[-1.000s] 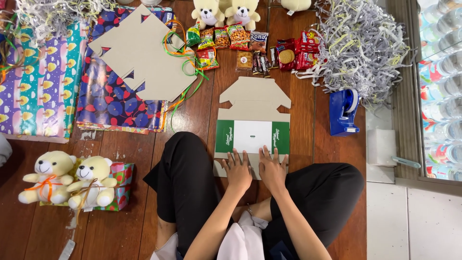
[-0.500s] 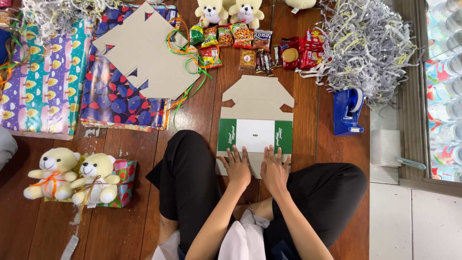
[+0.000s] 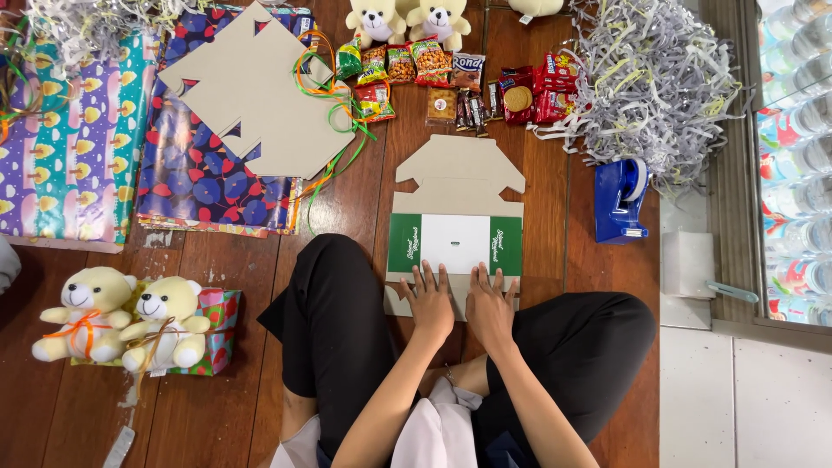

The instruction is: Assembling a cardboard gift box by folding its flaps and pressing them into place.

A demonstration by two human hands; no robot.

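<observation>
A flat cardboard box blank lies on the wooden floor between my knees, with a green and white printed band across its middle. My left hand and my right hand lie side by side, palms down, fingers spread, on the blank's near flap. Neither hand holds anything. My legs in black trousers frame the blank on both sides.
Another cardboard blank rests on patterned wrapping paper sheets at the left. Snack packets, small teddy bears, shredded paper and a blue tape dispenser lie beyond. Two bears on a wrapped box sit at left.
Both hands stay pressed on the near flap of the blank. Only the camera view has shifted slightly.
</observation>
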